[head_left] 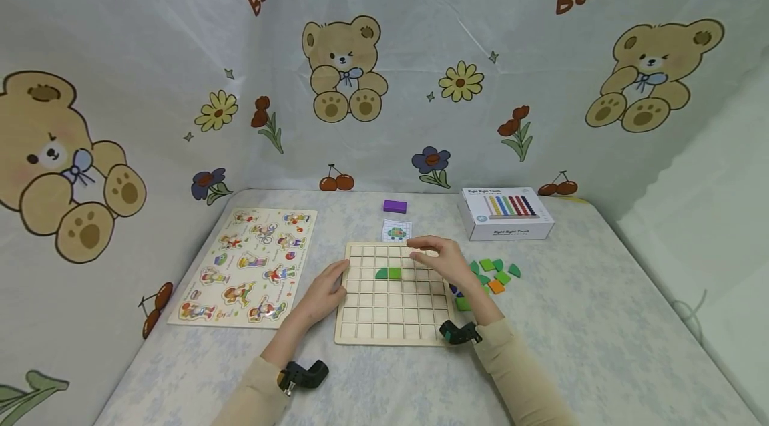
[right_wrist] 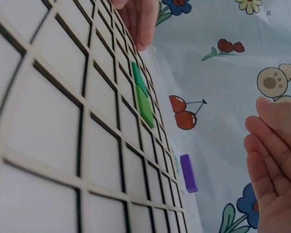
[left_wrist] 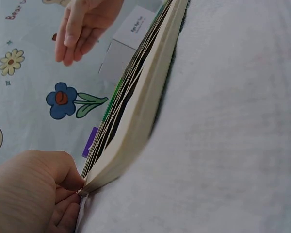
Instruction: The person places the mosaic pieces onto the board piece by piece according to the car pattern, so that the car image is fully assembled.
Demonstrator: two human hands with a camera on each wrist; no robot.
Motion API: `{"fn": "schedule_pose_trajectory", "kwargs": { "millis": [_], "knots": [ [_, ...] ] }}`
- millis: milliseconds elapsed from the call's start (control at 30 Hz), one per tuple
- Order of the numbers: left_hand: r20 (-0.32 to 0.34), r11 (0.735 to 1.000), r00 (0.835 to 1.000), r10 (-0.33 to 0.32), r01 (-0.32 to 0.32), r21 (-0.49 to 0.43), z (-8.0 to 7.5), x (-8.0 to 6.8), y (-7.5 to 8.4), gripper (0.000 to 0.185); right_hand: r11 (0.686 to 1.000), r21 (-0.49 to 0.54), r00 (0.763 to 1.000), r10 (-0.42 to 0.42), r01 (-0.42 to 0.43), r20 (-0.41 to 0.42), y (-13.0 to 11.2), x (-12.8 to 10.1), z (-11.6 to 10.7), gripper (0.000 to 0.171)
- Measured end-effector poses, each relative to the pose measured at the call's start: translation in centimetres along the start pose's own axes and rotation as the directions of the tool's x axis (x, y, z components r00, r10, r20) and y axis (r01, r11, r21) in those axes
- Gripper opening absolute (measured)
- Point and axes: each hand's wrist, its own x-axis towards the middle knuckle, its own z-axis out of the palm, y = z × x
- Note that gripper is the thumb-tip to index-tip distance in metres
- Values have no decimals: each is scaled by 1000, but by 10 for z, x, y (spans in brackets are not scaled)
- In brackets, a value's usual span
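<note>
A wooden grid board lies on the table in front of me. Two green pieces sit side by side in its cells: a darker quarter-round piece and a lighter square piece. My left hand grips the board's left edge, thumb and fingers pinching the rim in the left wrist view. Above the board's far right part hovers my right hand, its fingers extended and nothing between them; the right wrist view shows its palm bare. Just past the board's far edge lies a small pattern card, partly beside my right fingertips.
Several loose green, orange and blue pieces lie right of the board, some hidden behind my right forearm. A purple block and a white box stand at the back. A picture puzzle board lies on the left.
</note>
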Motion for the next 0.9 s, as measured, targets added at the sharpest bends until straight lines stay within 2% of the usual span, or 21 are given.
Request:
{"fn": "schedule_pose_trajectory", "kwargs": {
  "millis": [233, 333, 400, 633, 767, 900],
  "knots": [
    [-1, 1000, 1000, 3, -3, 2, 0, 0, 2, 58, 998, -14, 998, 63, -63, -10, -23, -6, -47, 34],
    [1, 1000, 1000, 4, -4, 2, 0, 0, 1, 59, 996, -8, 996, 86, -86, -19, -13, -8, -61, 33],
    [5, 1000, 1000, 1, -1, 3, 0, 0, 1, 59, 995, -3, 995, 97, -97, -24, 2, -9, -66, 33],
    [-1, 1000, 1000, 3, -3, 3, 0, 0, 0, 58, 981, -45, 982, 188, -190, -32, 51, -13, -67, 31],
    [-3, 1000, 1000, 0, 0, 5, 0, 0, 1, 58, 971, -69, 973, 228, -229, -30, 62, -17, -62, 30],
    [-2, 1000, 1000, -4, 4, -2, 0, -1, 2, 58, 969, -103, 974, 224, -226, -31, 68, -20, -58, 28]
  ]
}}
